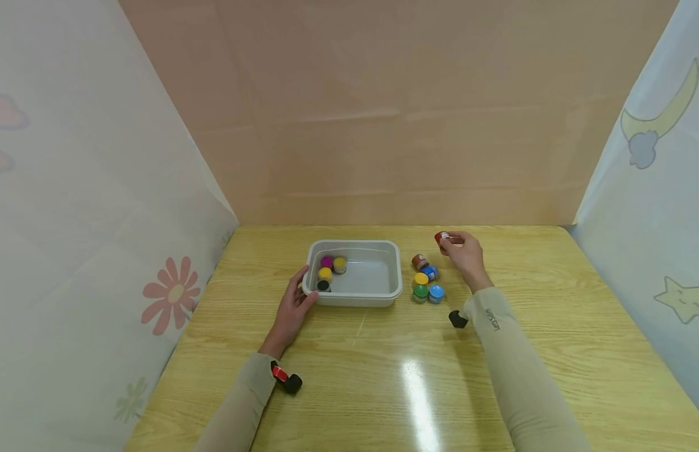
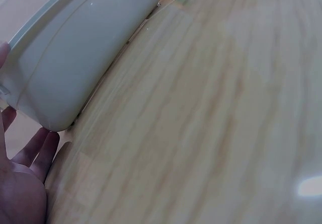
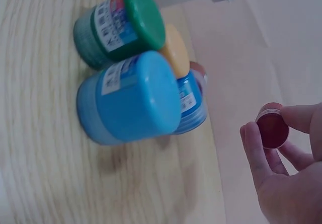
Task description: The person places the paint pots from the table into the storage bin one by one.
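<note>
My right hand point(image 1: 465, 256) pinches a small red paint jar point(image 1: 442, 238) between thumb and fingers, above the back right of the table. In the right wrist view the jar point(image 3: 273, 128) shows its dark red round end. The left hand point(image 1: 291, 312) grips the near left corner of a white plastic tub point(image 1: 355, 301), its thumb at the rim and fingers along the outer side. Inside the tub's left part stand a purple-lidded jar point(image 1: 327, 262), a black-lidded jar point(image 1: 324, 286) and two yellow-lidded jars point(image 1: 340, 264).
Right of the tub, several paint jars cluster: green point(image 1: 420, 292), light blue point(image 1: 436, 294), yellow point(image 1: 421, 279), a tipped dark blue one point(image 1: 431, 272) and a tipped brown one point(image 1: 420, 262). They stand on a wooden table point(image 1: 349, 376), backed by a brown paper wall point(image 1: 406, 125).
</note>
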`<state>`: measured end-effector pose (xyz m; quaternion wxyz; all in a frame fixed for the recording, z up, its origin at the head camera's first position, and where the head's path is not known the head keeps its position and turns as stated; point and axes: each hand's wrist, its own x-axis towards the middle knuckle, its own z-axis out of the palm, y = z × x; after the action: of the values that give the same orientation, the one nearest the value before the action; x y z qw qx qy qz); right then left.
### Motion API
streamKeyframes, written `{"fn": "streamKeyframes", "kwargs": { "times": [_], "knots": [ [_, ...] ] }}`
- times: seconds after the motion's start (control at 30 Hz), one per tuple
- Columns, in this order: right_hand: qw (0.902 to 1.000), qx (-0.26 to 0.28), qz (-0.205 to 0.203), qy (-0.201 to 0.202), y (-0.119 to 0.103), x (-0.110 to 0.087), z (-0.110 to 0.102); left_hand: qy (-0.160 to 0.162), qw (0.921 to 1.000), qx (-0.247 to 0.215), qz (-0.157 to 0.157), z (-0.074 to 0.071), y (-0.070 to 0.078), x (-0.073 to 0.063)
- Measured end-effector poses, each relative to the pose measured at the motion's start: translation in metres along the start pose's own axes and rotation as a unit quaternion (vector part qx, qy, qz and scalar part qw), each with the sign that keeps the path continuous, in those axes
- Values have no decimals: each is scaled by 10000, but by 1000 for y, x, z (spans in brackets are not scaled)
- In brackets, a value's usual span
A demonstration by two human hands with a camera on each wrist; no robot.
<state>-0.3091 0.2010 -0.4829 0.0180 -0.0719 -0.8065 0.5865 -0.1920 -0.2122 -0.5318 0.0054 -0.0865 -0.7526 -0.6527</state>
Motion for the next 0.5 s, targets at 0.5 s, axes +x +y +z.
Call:
{"fn": "streamKeyframes", "kwargs": {
  "times": [0.5],
  "knots": [
    [9951, 918, -335, -148, -24, -4, 8, 29, 10000, -73, 32, 1, -1, 1]
  ]
}}
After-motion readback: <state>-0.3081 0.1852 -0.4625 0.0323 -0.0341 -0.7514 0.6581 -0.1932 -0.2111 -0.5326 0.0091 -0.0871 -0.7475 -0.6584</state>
